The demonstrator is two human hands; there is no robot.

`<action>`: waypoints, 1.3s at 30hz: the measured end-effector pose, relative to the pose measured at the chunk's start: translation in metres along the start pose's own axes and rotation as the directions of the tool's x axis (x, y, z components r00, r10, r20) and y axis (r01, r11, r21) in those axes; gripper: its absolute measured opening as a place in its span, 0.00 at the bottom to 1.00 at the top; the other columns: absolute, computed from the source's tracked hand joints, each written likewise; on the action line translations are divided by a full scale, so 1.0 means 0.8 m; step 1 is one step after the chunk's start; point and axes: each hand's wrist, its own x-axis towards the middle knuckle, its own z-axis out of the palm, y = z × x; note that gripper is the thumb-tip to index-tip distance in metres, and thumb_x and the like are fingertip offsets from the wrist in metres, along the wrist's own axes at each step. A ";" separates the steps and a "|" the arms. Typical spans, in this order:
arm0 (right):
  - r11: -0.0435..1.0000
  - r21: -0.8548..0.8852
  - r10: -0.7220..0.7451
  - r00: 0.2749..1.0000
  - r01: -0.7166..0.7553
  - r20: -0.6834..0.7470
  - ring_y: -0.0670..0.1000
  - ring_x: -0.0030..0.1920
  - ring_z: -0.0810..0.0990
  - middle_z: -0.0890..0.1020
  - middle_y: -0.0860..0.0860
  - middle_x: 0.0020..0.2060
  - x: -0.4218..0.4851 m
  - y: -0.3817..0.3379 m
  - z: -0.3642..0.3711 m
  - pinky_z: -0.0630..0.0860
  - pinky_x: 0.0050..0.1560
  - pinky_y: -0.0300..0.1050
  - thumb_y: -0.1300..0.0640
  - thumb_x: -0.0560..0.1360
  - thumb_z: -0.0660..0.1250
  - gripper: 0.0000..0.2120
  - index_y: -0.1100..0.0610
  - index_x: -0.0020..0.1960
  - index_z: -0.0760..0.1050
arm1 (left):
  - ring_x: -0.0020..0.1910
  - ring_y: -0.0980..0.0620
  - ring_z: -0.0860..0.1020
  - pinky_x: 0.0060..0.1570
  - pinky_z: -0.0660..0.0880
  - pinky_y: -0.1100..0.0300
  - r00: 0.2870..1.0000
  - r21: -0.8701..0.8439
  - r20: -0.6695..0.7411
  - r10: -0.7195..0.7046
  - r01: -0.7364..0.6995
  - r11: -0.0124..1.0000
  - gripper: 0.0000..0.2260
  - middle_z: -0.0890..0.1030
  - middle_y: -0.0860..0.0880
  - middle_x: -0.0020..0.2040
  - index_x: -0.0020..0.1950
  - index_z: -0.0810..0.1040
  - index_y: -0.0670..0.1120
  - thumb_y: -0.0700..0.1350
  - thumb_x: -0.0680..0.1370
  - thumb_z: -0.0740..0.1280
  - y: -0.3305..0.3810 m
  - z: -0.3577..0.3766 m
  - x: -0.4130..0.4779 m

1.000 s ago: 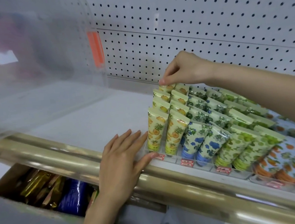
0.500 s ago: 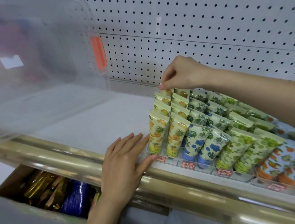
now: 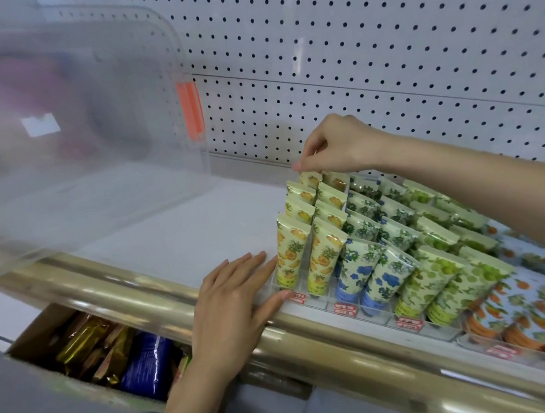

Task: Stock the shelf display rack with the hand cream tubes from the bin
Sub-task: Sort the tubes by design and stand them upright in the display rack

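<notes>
A clear display rack (image 3: 384,317) on the white shelf holds rows of hand cream tubes: yellow pineapple ones (image 3: 291,251) at the left, blue flower ones (image 3: 356,271), then green ones (image 3: 432,276). My right hand (image 3: 342,145) reaches over the back of the rack and pinches the top of the rearmost yellow tube (image 3: 310,179). My left hand (image 3: 237,298) lies flat on the shelf with straight fingers, its thumb touching the rack's front left corner.
A large clear plastic bin (image 3: 69,134) with an orange latch stands on the shelf at the left. A gold rail (image 3: 314,344) runs along the shelf front. Below it a cardboard box (image 3: 38,338) holds foil packets. Fruit-print boxes (image 3: 541,308) lie at the right. Pegboard backs the shelf.
My right hand has sunk slightly at the back row, still on the rearmost yellow tube. The left hand stays flat beside the rack.
</notes>
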 end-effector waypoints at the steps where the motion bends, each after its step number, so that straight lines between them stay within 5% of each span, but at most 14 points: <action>1: 1.000 0.010 -0.006 1.000 0.006 -0.011 0.42 0.34 0.75 0.83 0.48 0.35 -0.001 0.000 -0.006 0.70 0.41 0.40 0.46 0.73 0.69 0.12 0.54 0.40 0.83 | 0.63 0.53 0.76 0.64 0.65 0.58 1.000 -0.004 0.005 -0.003 0.003 1.000 0.30 0.79 0.53 0.63 0.65 0.77 0.52 0.68 0.77 0.48 0.000 0.000 0.000; 4: 1.000 0.012 -0.009 0.999 0.010 -0.039 0.36 0.24 0.70 0.80 0.41 0.28 -0.007 0.007 -0.029 0.63 0.31 0.35 0.46 0.73 0.68 0.12 0.53 0.36 0.81 | 0.63 0.52 0.76 0.63 0.66 0.57 1.000 -0.009 0.002 0.000 0.000 1.000 0.30 0.79 0.53 0.62 0.64 0.78 0.51 0.67 0.77 0.48 0.000 0.000 0.001; 6: 1.000 0.020 0.005 1.000 -0.004 -0.022 0.35 0.26 0.71 0.77 0.39 0.23 -0.011 0.016 -0.040 0.63 0.29 0.33 0.47 0.72 0.70 0.12 0.54 0.36 0.81 | 0.62 0.51 0.77 0.62 0.67 0.54 1.000 -0.003 -0.006 0.006 -0.006 1.000 0.29 0.80 0.52 0.62 0.63 0.78 0.51 0.66 0.76 0.50 0.000 0.001 0.000; 10: 0.999 0.007 0.041 0.999 -0.041 0.027 0.42 0.38 0.75 0.81 0.43 0.34 -0.019 0.032 -0.039 0.67 0.35 0.37 0.46 0.70 0.72 0.11 0.53 0.37 0.82 | 0.63 0.52 0.77 0.63 0.67 0.54 1.000 0.002 -0.010 -0.003 0.003 1.000 0.27 0.80 0.53 0.62 0.64 0.78 0.52 0.65 0.76 0.54 -0.001 0.002 0.000; 14: 0.999 0.011 0.033 0.998 -0.034 0.050 0.47 0.36 0.73 0.81 0.51 0.34 -0.024 0.034 -0.031 0.70 0.38 0.40 0.46 0.70 0.72 0.11 0.53 0.35 0.82 | 0.63 0.52 0.77 0.63 0.68 0.53 1.000 -0.002 -0.003 -0.002 0.002 1.000 0.29 0.80 0.53 0.62 0.64 0.78 0.51 0.67 0.77 0.50 -0.002 0.003 0.000; 17: 0.999 0.010 0.040 0.998 -0.040 0.046 0.45 0.35 0.73 0.79 0.47 0.30 -0.023 0.032 -0.025 0.70 0.43 0.42 0.49 0.71 0.72 0.11 0.52 0.32 0.79 | 0.64 0.53 0.76 0.63 0.68 0.54 1.000 -0.009 0.002 -0.007 0.007 1.000 0.28 0.79 0.53 0.63 0.64 0.78 0.52 0.66 0.76 0.52 -0.003 0.005 0.000; 22: 0.998 0.021 0.062 0.998 -0.063 0.032 0.42 0.31 0.70 0.74 0.44 0.25 -0.023 0.030 -0.021 0.66 0.42 0.41 0.51 0.71 0.72 0.13 0.53 0.30 0.77 | 0.63 0.53 0.76 0.63 0.67 0.55 1.000 -0.013 -0.008 -0.008 0.008 1.000 0.27 0.79 0.54 0.62 0.63 0.78 0.52 0.66 0.76 0.53 -0.003 0.004 0.000; 30: 0.998 0.039 0.041 0.998 -0.042 0.037 0.49 0.38 0.75 0.79 0.51 0.32 -0.026 0.035 -0.019 0.71 0.45 0.43 0.50 0.71 0.72 0.12 0.53 0.32 0.79 | 0.64 0.55 0.75 0.63 0.67 0.56 1.000 -0.005 0.001 -0.013 0.013 1.000 0.27 0.79 0.55 0.63 0.64 0.78 0.53 0.66 0.75 0.53 -0.003 0.005 0.000; 33: 0.998 0.061 0.017 1.000 -0.018 0.013 0.50 0.35 0.70 0.76 0.54 0.31 -0.031 0.036 -0.026 0.68 0.39 0.42 0.46 0.71 0.71 0.13 0.52 0.33 0.80 | 0.64 0.54 0.75 0.63 0.67 0.56 1.000 -0.003 -0.006 -0.012 0.012 1.000 0.28 0.79 0.54 0.63 0.64 0.78 0.52 0.67 0.75 0.52 -0.002 0.004 0.000; 36: 0.998 0.049 0.041 0.999 -0.040 -0.024 0.47 0.29 0.65 0.71 0.46 0.23 -0.036 0.042 -0.041 0.64 0.32 0.41 0.45 0.71 0.71 0.13 0.50 0.31 0.80 | 0.64 0.54 0.75 0.63 0.67 0.56 1.000 0.002 -0.005 -0.011 0.011 1.000 0.28 0.79 0.54 0.63 0.63 0.78 0.52 0.67 0.75 0.52 -0.001 0.003 0.000; 39: 0.999 0.010 0.053 0.998 -0.053 -0.018 0.47 0.33 0.71 0.79 0.49 0.29 -0.044 0.052 -0.049 0.67 0.34 0.41 0.47 0.70 0.72 0.11 0.51 0.32 0.81 | 0.63 0.53 0.76 0.63 0.63 0.59 1.000 0.005 -0.009 0.000 0.000 1.000 0.29 0.79 0.53 0.62 0.62 0.79 0.51 0.67 0.76 0.52 -0.001 0.003 0.000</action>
